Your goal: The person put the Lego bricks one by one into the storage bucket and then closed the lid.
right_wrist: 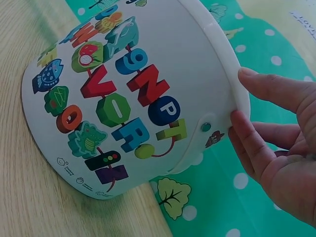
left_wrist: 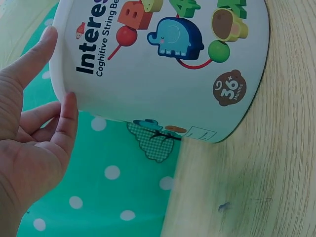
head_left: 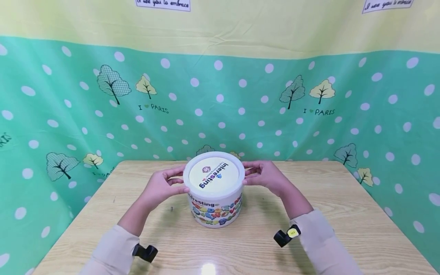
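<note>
A white round bucket (head_left: 215, 212) printed with colourful letters and animals stands upright on the wooden table. Its white lid (head_left: 196, 179) sits on top, with "Interesting" printed across it. From the left side my left hand (head_left: 165, 185) holds the bucket at the lid's rim, thumb and fingers spread along the edge. My right hand (head_left: 266, 176) grips the opposite side of the rim in the same way. In the right wrist view the fingertips (right_wrist: 240, 118) are right at the rim, near a small green rivet (right_wrist: 206, 127) on the bucket's wall.
The wooden table (head_left: 233, 252) reaches back to a green dotted curtain (head_left: 220, 110) with tree prints, which also hangs along both sides. A small dark mark (head_left: 172, 209) shows on the tabletop left of the bucket. Black devices (head_left: 145, 253) are strapped at both wrists.
</note>
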Demonstrator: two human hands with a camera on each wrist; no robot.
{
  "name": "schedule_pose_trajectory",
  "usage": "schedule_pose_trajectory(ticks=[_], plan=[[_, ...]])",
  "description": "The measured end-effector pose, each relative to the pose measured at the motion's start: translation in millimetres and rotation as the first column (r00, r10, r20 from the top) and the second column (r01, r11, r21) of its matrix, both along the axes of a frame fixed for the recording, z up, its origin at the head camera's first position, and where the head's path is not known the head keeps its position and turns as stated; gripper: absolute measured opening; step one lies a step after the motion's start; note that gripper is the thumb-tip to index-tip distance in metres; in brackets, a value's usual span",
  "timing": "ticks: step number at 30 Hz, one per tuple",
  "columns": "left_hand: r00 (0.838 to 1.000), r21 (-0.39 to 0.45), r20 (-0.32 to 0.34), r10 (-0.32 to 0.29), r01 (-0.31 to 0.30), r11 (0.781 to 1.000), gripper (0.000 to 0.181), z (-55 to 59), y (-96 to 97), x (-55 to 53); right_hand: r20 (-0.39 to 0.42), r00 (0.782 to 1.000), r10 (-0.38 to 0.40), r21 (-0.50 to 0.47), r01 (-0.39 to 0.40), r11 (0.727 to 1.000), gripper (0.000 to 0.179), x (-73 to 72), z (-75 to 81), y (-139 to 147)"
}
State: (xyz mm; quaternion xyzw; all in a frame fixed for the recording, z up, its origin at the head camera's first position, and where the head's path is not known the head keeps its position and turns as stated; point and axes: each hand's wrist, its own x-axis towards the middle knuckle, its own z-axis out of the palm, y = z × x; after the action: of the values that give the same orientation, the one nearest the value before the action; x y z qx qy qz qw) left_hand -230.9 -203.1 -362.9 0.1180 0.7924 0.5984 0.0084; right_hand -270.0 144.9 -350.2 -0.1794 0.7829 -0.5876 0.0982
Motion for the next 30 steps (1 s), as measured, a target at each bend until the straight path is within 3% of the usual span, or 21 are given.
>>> schedule_pose_trajectory(ticks=[9, 23, 30], plan=[[1.0, -0.002, 0.014, -0.006, 0.006, 1.0, 0.079, -2.6, 1.4, 0.9, -0.011, 0.999, 0.03, 0.007, -0.03, 1.0, 0.062, 0.3, -2.2, 0.1], [1.0, -0.091, 0.001, -0.015, 0.015, 0.996, 0.08, -2.2, 1.0, 3.4, -0.018, 1.0, 0.004, 0.081, -0.003, 0.997, 0.059, 3.7, 1.8, -3.2], [1.0, -0.088, -0.004, -0.025, 0.024, 0.996, 0.08, -3.9, 1.1, 3.7, -0.028, 1.0, 0.002, 0.079, 0.001, 0.997, 0.058, 4.6, -1.3, -2.7]])
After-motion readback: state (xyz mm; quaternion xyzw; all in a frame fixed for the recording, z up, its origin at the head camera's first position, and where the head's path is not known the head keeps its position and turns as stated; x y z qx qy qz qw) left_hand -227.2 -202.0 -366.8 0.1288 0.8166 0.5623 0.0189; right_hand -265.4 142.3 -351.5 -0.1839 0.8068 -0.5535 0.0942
